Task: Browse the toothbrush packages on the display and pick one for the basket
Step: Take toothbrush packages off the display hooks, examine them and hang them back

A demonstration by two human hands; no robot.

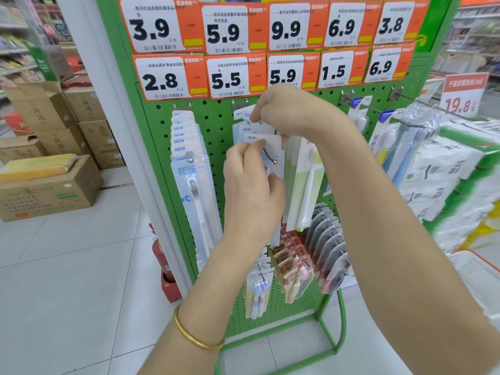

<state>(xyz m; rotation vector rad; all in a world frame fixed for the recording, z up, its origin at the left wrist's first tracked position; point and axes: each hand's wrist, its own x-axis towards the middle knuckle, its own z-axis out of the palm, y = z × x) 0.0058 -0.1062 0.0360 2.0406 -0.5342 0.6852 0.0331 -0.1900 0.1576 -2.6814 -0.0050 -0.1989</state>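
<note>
Left grip (251, 190): clamped on the front pack (272, 142), held at the hook (271, 157).
Right grip (284, 109): clamped on rear packs (245, 129).
Rack (216, 125): green pegboard.

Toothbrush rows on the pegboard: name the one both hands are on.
The upper row under the 5.5 tag: left hand pinches its front package, right hand grips the packages behind.

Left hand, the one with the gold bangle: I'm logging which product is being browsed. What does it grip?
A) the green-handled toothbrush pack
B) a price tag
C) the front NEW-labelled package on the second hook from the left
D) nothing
C: the left hand pinches the front NEW-labelled package on that hook, while the right hand grips the rear packages higher up.
</note>
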